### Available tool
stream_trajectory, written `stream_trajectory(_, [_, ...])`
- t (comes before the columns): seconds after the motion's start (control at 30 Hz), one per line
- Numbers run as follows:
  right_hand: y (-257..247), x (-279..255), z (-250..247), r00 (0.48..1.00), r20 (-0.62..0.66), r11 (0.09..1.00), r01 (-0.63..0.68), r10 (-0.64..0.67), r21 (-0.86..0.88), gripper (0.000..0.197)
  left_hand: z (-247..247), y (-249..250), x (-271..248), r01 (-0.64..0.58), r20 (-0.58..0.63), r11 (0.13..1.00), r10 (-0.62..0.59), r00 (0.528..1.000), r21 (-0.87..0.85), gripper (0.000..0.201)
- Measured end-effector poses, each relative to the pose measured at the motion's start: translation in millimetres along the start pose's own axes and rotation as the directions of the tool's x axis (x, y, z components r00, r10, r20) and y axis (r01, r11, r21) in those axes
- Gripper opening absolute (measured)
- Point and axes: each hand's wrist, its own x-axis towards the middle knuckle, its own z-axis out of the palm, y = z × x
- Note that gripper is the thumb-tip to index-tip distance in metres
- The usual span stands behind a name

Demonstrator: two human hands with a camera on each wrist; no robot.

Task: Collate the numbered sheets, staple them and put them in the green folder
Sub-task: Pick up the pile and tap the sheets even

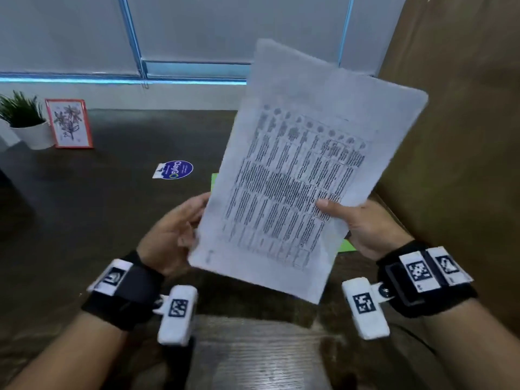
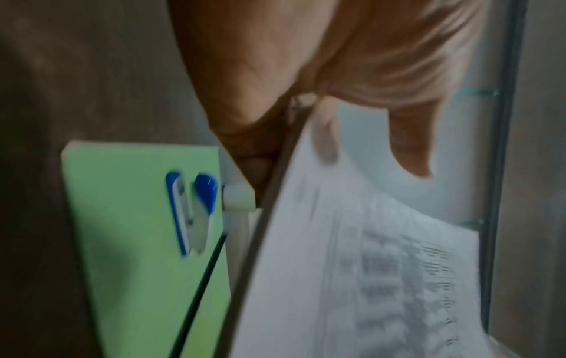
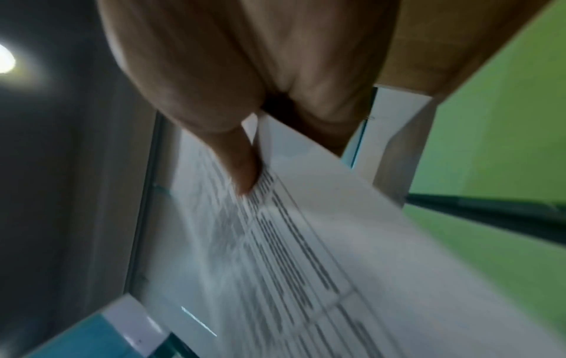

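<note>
A stack of printed white sheets (image 1: pixel 298 175) is held up above the dark table, tilted to the right, with a table of text on the top page. My left hand (image 1: pixel 180 226) grips the stack's left edge, thumb on top. My right hand (image 1: pixel 357 223) pinches the right edge, thumb (image 3: pixel 242 167) pressed on the print. The green folder (image 2: pixel 122 218) lies flat on the table under the sheets; only slivers of the folder (image 1: pixel 214 178) show in the head view. A blue and white stapler (image 2: pixel 193 213) rests on the folder.
A round blue sticker (image 1: pixel 176 170) lies on the dark wooden table (image 1: pixel 98 206). A potted plant (image 1: pixel 25 122) and a red-framed picture (image 1: pixel 69 123) stand at the back left. A brown panel (image 1: pixel 455 122) rises close on the right. A frosted window is behind.
</note>
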Motion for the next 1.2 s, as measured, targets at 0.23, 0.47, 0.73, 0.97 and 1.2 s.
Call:
stream_trajectory(0.23, [-7, 8, 20, 0.979, 0.154, 0.894, 0.187, -0.134, -0.408, 0.023, 28, 20, 11, -0.058, -0.089, 0.927, 0.097, 0.991, 0.370, 0.032])
stream_trajectory(0.47, [41, 9, 30, 0.995, 0.076, 0.923, 0.095, -0.071, -0.374, 0.008, 54, -5, 3, -0.264, -0.365, 0.896, 0.394, 0.843, 0.358, 0.005])
stream_trajectory(0.73, [103, 2, 15, 0.999, 0.013, 0.937, 0.038, -0.036, -0.347, 0.023, 27, -57, 2, -0.094, -0.344, 0.893, 0.264, 0.901, 0.440, 0.017])
stream_trajectory(0.97, [90, 7, 17, 1.000, 0.001, 0.910, 0.003, -0.003, -0.415, 0.015, 24, -67, 9, 0.115, -0.452, 0.875, 0.127, 0.883, 0.471, 0.011])
stream_trajectory(1.2, [121, 0, 7, 0.992, 0.089, 0.839, -0.028, 0.090, -0.543, 0.031, 19, -89, 4, 0.257, -0.488, 0.764, 0.086, 0.869, 0.592, 0.022])
